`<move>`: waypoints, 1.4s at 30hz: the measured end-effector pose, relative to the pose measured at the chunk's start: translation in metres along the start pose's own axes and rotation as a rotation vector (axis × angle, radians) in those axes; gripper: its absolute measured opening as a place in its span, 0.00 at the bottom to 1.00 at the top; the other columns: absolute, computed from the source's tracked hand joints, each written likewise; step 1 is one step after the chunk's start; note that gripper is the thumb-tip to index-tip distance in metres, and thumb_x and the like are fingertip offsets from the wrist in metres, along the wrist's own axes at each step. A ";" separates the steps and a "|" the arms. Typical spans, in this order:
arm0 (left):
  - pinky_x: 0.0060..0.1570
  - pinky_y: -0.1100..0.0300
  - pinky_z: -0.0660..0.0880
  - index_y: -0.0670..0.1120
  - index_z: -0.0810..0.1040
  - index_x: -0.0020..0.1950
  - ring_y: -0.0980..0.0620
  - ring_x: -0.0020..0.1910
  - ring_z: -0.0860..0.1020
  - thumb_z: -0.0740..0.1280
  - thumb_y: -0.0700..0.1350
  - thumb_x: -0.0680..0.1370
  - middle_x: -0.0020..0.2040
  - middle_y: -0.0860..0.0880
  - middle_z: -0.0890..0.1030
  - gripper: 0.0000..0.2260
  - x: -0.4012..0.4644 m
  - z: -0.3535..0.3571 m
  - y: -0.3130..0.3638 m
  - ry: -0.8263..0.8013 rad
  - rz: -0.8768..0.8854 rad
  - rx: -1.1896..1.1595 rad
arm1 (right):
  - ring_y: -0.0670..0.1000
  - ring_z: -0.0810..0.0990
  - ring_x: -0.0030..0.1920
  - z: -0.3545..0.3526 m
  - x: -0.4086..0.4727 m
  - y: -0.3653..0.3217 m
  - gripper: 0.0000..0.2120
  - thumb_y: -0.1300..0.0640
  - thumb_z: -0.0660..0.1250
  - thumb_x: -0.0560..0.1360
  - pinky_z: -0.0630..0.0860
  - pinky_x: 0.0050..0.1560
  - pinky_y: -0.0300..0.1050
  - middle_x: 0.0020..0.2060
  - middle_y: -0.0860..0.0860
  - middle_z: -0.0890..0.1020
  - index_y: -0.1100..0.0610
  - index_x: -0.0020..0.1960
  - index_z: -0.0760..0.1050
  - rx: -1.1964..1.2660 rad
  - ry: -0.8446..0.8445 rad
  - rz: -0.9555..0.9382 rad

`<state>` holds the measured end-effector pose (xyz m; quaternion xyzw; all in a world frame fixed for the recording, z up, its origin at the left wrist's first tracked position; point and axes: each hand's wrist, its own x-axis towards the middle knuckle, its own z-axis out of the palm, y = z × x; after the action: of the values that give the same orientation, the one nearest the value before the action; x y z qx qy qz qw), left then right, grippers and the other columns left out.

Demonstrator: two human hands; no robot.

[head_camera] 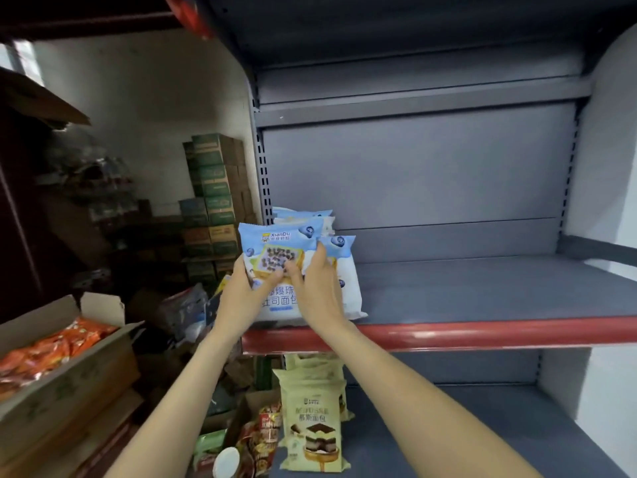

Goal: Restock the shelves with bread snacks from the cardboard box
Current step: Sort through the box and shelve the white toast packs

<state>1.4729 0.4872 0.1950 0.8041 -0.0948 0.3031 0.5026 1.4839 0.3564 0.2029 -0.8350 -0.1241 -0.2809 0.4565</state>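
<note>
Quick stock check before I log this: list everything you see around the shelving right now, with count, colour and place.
blue bread packs: several, light blue and white, far left of the red-edged shelf, front one held
shelf: one, grey with red front edge, middle level
yellow bread packs: at least two, pale yellow, left of the lower shelf
open cardboard box: one, brown, left, holding orange packets
stacked cartons: many, green and brown, by the back wall
left hand: grips the front blue pack's left side
right hand: grips its right side
</note>
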 end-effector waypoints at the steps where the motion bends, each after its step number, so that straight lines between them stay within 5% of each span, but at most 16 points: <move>1: 0.43 0.71 0.69 0.53 0.67 0.63 0.64 0.49 0.75 0.69 0.48 0.76 0.53 0.62 0.76 0.19 0.001 0.001 0.002 0.006 0.016 0.021 | 0.58 0.72 0.62 -0.002 0.002 0.002 0.31 0.44 0.57 0.79 0.70 0.56 0.52 0.63 0.59 0.74 0.61 0.74 0.53 -0.037 -0.007 -0.021; 5: 0.55 0.62 0.74 0.49 0.59 0.73 0.57 0.59 0.76 0.70 0.54 0.73 0.64 0.54 0.75 0.32 0.009 0.004 -0.001 -0.026 0.024 -0.022 | 0.58 0.74 0.61 -0.012 0.010 0.010 0.31 0.41 0.55 0.78 0.68 0.60 0.52 0.61 0.57 0.77 0.61 0.72 0.58 -0.198 -0.036 -0.136; 9: 0.58 0.63 0.72 0.49 0.51 0.76 0.59 0.61 0.74 0.69 0.51 0.73 0.67 0.54 0.72 0.38 0.007 0.006 -0.003 -0.058 -0.013 -0.052 | 0.58 0.60 0.71 -0.035 0.010 0.035 0.23 0.43 0.54 0.80 0.58 0.70 0.57 0.70 0.56 0.64 0.50 0.72 0.62 -0.306 0.005 -0.092; 11: 0.56 0.66 0.74 0.49 0.49 0.77 0.63 0.60 0.74 0.69 0.48 0.74 0.67 0.55 0.71 0.38 0.006 0.008 -0.005 -0.059 -0.007 -0.051 | 0.60 0.64 0.69 -0.047 0.011 0.044 0.27 0.46 0.62 0.77 0.66 0.65 0.54 0.71 0.57 0.62 0.43 0.73 0.56 -0.106 -0.112 0.080; 14: 0.62 0.58 0.73 0.54 0.43 0.77 0.61 0.65 0.71 0.70 0.50 0.74 0.72 0.53 0.65 0.42 0.007 0.007 -0.004 -0.053 0.009 -0.034 | 0.54 0.76 0.56 -0.055 0.013 0.041 0.36 0.58 0.68 0.74 0.73 0.51 0.44 0.64 0.51 0.74 0.39 0.74 0.54 0.301 -0.273 0.164; 16: 0.63 0.49 0.72 0.60 0.41 0.75 0.54 0.68 0.69 0.71 0.57 0.72 0.75 0.50 0.59 0.44 0.012 0.007 0.001 -0.053 0.023 0.014 | 0.54 0.78 0.49 -0.053 0.019 0.038 0.35 0.63 0.65 0.74 0.75 0.46 0.42 0.58 0.52 0.78 0.37 0.73 0.56 0.310 -0.218 0.137; 20: 0.55 0.52 0.75 0.60 0.45 0.75 0.52 0.67 0.68 0.70 0.55 0.73 0.74 0.49 0.60 0.40 0.009 0.004 0.000 -0.095 0.063 0.188 | 0.54 0.77 0.41 -0.043 0.024 0.045 0.37 0.66 0.61 0.75 0.70 0.32 0.32 0.54 0.62 0.76 0.35 0.73 0.53 0.218 -0.212 0.079; 23: 0.54 0.55 0.74 0.64 0.46 0.74 0.53 0.64 0.71 0.69 0.58 0.72 0.71 0.51 0.67 0.39 -0.003 -0.005 -0.007 -0.175 -0.009 0.215 | 0.59 0.75 0.53 -0.047 0.020 0.050 0.38 0.59 0.64 0.75 0.74 0.52 0.47 0.60 0.61 0.70 0.32 0.72 0.47 0.068 -0.283 0.049; 25: 0.55 0.57 0.70 0.63 0.46 0.75 0.51 0.63 0.69 0.67 0.59 0.74 0.68 0.47 0.67 0.38 -0.011 -0.010 -0.004 -0.193 -0.031 0.316 | 0.63 0.63 0.68 -0.053 0.012 0.050 0.38 0.58 0.63 0.75 0.65 0.67 0.57 0.70 0.60 0.61 0.32 0.72 0.46 -0.008 -0.247 0.039; 27: 0.60 0.53 0.68 0.59 0.48 0.77 0.46 0.68 0.64 0.66 0.59 0.74 0.70 0.44 0.61 0.37 -0.020 -0.010 0.005 -0.090 0.007 0.456 | 0.59 0.51 0.74 -0.064 -0.003 0.048 0.36 0.61 0.62 0.76 0.58 0.70 0.54 0.75 0.57 0.53 0.36 0.74 0.48 -0.038 -0.154 -0.020; 29: 0.62 0.52 0.67 0.53 0.55 0.76 0.46 0.71 0.61 0.66 0.56 0.75 0.73 0.44 0.60 0.33 -0.036 -0.009 0.019 0.075 0.093 0.508 | 0.55 0.51 0.74 -0.075 -0.024 0.045 0.33 0.62 0.62 0.76 0.57 0.69 0.47 0.75 0.54 0.54 0.42 0.75 0.53 -0.028 -0.081 -0.090; 34: 0.53 0.64 0.66 0.47 0.74 0.63 0.54 0.57 0.72 0.60 0.53 0.78 0.56 0.52 0.79 0.16 -0.089 0.011 0.040 0.217 0.362 0.431 | 0.44 0.64 0.67 -0.104 -0.089 0.058 0.18 0.61 0.62 0.77 0.55 0.61 0.22 0.66 0.46 0.69 0.50 0.66 0.70 0.043 -0.001 -0.235; 38: 0.39 0.55 0.75 0.45 0.82 0.48 0.52 0.36 0.79 0.60 0.48 0.79 0.36 0.52 0.83 0.13 -0.143 0.045 0.046 0.208 0.546 0.348 | 0.45 0.80 0.50 -0.133 -0.160 0.100 0.10 0.56 0.60 0.78 0.75 0.53 0.42 0.48 0.41 0.81 0.51 0.58 0.76 0.043 -0.075 -0.210; 42: 0.28 0.56 0.73 0.45 0.83 0.44 0.54 0.28 0.78 0.60 0.46 0.79 0.30 0.53 0.81 0.13 -0.212 0.087 0.032 0.021 0.521 0.329 | 0.48 0.83 0.41 -0.154 -0.234 0.168 0.11 0.49 0.59 0.76 0.79 0.43 0.51 0.39 0.43 0.83 0.50 0.53 0.77 -0.140 -0.348 -0.050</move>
<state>1.3235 0.3640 0.0683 0.8201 -0.2421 0.4415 0.2719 1.3173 0.1467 0.0158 -0.8974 -0.2019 -0.1512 0.3619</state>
